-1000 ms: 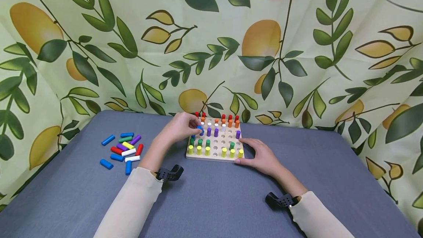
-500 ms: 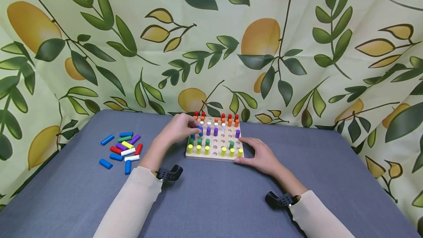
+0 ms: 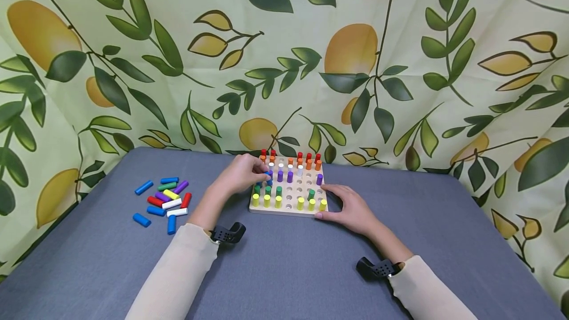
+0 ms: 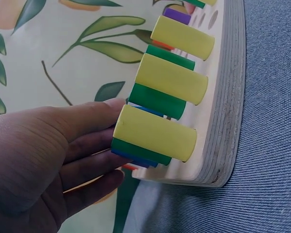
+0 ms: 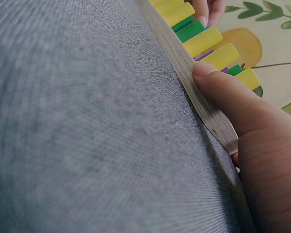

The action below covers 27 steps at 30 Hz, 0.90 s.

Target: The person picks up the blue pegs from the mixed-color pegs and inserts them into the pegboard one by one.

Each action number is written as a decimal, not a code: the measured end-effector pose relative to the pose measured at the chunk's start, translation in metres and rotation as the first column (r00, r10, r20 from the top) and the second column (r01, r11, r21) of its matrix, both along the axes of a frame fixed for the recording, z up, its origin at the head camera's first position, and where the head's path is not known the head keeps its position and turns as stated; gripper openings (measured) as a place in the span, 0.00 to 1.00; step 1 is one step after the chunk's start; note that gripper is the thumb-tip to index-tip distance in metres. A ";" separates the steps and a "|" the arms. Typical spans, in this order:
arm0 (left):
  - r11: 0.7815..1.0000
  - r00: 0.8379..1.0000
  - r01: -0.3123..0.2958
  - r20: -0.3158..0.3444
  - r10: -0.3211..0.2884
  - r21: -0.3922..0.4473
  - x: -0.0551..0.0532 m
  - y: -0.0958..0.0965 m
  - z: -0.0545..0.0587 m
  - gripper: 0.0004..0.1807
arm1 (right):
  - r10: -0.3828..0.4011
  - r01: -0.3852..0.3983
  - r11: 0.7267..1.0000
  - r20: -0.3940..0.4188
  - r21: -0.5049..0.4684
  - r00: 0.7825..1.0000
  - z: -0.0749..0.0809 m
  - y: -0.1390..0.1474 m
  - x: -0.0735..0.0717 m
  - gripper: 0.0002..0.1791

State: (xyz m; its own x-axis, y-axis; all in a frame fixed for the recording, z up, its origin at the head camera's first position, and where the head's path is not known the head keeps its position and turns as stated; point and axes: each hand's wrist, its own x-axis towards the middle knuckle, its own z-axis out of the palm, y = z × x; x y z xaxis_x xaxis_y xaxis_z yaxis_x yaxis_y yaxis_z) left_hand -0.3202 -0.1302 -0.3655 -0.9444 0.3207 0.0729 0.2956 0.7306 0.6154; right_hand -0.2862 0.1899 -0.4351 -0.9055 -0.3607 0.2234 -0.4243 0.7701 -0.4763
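Note:
A wooden pegboard point(image 3: 284, 213) lies on the table with rows of upright coloured pegs: red and orange at the back, then white, purple, blue and green, with yellow in front. Over its left side my left hand point(image 3: 240, 173) pinches a blue peg point(image 3: 269, 177) upright at the blue row. Yellow pegs point(image 4: 155, 133) hide that peg's lower end in the left wrist view. My right hand point(image 3: 348, 209) holds the board's near right corner. Its thumb point(image 5: 228, 92) presses the front edge, while the forefinger touches the right edge.
Left of the board lies a loose pile of pegs, among them a white peg point(image 3: 178, 212), a green peg point(image 3: 167, 186) and several blue ones. A leaf-patterned cloth point(image 3: 284, 63) hangs behind the grey table point(image 3: 289, 260). Some board holes point(image 3: 289, 197) hold no peg.
My left hand has lowered slightly with the blue peg, which stands lower at the board than a second ago. The right hand keeps its place on the corner.

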 end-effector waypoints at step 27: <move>1.000 1.000 0.028 0.013 -0.028 -0.010 -0.001 0.001 -0.004 0.07 | -0.005 0.005 1.000 0.005 0.006 1.000 0.001 0.000 0.000 0.46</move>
State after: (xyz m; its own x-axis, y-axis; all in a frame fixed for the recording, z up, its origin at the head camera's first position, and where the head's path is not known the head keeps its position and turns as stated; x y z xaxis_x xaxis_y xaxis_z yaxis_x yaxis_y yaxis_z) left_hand -0.3211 -0.1296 -0.3694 -0.9357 0.3481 0.0572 0.3084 0.7285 0.6117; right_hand -0.2858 0.1896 -0.4345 -0.9086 -0.3572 0.2165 -0.4177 0.7752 -0.4739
